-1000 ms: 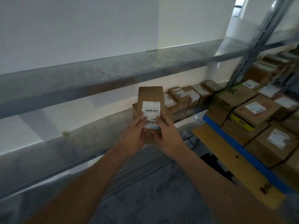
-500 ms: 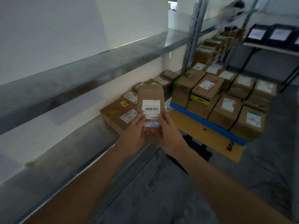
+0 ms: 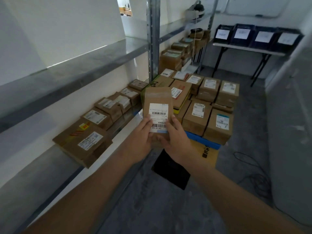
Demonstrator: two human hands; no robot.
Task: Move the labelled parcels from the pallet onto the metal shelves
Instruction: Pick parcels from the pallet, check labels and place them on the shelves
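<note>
The metal shelves (image 3: 94,56) run along the left wall, with one long board up high and one lower down. On the lower shelf a row of brown boxes (image 3: 108,108) lies side by side, and a big flat box (image 3: 82,142) sits at the near end of the row. On the floor to the right is the pallet (image 3: 205,142), with a blue edge showing under a load of labelled parcels (image 3: 207,105) packed close together. Far back stands a folding table (image 3: 249,49) with dark blue bins (image 3: 256,37) on top. In the middle, held up in the air between the shelves and the pallet, is one small brown parcel (image 3: 157,100) with a white barcode label (image 3: 158,117) facing the camera. The left hand (image 3: 141,139) holds its lower left side and the right hand (image 3: 175,141) holds its lower right side, with both thumbs pressed on the front.
</note>
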